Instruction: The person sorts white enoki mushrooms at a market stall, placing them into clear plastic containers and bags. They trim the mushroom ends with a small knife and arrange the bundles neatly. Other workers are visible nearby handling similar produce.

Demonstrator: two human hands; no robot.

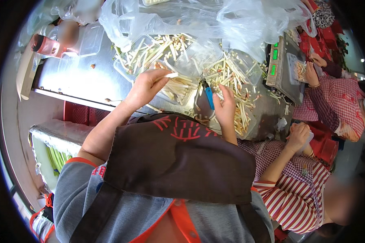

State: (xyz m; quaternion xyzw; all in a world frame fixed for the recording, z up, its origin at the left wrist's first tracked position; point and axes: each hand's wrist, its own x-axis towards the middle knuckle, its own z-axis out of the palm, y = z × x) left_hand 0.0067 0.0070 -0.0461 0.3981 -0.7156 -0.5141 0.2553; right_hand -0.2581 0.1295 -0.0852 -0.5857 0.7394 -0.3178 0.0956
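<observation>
My left hand (pixel 149 86) pinches a short pale stem piece (pixel 172 75) between thumb and fingertips. Below it, a clear plastic tray (pixel 187 101) holds pale, peeled-looking stems (pixel 182 86). To the right, my right hand (pixel 225 104) is half curled over loose stems and cut bits, with a small pale piece at its fingers; its grip is unclear. A blue-handled peeler or knife (pixel 209 94) lies just left of that hand, its dark end pointing away from me. More long stems (pixel 143 56) fill a clear tray farther back.
Thin plastic bags (pixel 182 18) cover the back of the metal table (pixel 100 71). A scale with green displays (pixel 281 66) stands right. Two people work on the right; another's arm shows at the top right. A pink bottle (pixel 48 45) and clear lids lie left. A foam box (pixel 56 133) stands below.
</observation>
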